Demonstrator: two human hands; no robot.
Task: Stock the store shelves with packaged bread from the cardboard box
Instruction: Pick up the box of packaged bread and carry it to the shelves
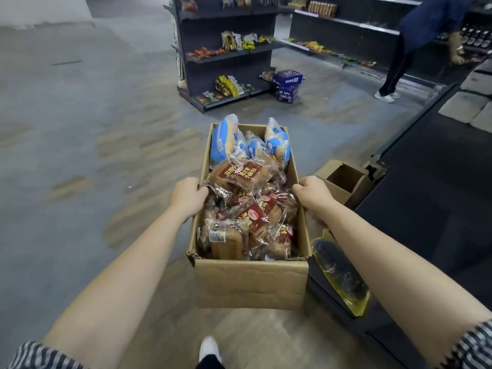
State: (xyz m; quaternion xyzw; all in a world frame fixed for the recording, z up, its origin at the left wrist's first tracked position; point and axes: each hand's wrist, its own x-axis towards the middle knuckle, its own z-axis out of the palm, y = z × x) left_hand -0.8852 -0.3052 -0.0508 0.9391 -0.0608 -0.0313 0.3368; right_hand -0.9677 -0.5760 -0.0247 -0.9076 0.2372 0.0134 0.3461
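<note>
An open cardboard box (pixel 250 283) hangs in front of me above the floor, held by both its long sides. My left hand (pixel 187 195) grips the left rim and my right hand (pixel 312 194) grips the right rim. The box is full of packaged bread: brown loaves in clear wrap with red labels (pixel 250 217) in the near part and blue-and-white bags (pixel 226 142) upright at the far end. Dark store shelves (pixel 415 217) run along my right.
A small open cardboard box (pixel 346 182) and a yellow-edged packet (pixel 343 275) lie on the low shelf to my right. A snack gondola (pixel 226 54) stands ahead with a blue carton (pixel 287 85) beside it. Another person (pixel 415 43) bends at the far right shelves.
</note>
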